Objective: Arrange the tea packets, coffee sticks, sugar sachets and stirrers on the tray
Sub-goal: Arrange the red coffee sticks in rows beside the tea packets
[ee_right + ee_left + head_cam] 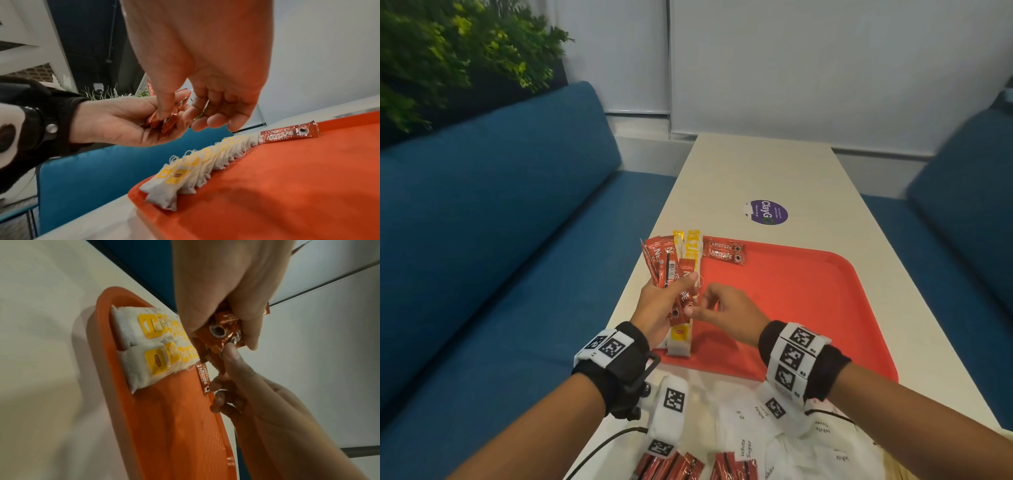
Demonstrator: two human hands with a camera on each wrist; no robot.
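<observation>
My left hand point(678, 291) point(216, 288) point(115, 123) grips a fanned bunch of red coffee sticks point(664, 263) point(224, 331) point(168, 125) above the left edge of the red tray point(791, 301) point(174, 426) point(287, 186). My right hand point(702, 306) point(236, 386) point(185, 113) pinches the lower end of one stick in that bunch. A row of white tea packets with yellow tags point(679, 339) point(148, 350) point(205, 167) runs along the tray's left side. Two coffee sticks point(724, 251) point(287, 133) lie at the tray's far left corner.
White sugar sachets point(750, 442) and more red coffee sticks point(671, 466) lie on the white table point(756, 164) near me, in front of the tray. A purple sticker point(768, 212) sits beyond the tray. Blue sofas point(482, 240) flank the table.
</observation>
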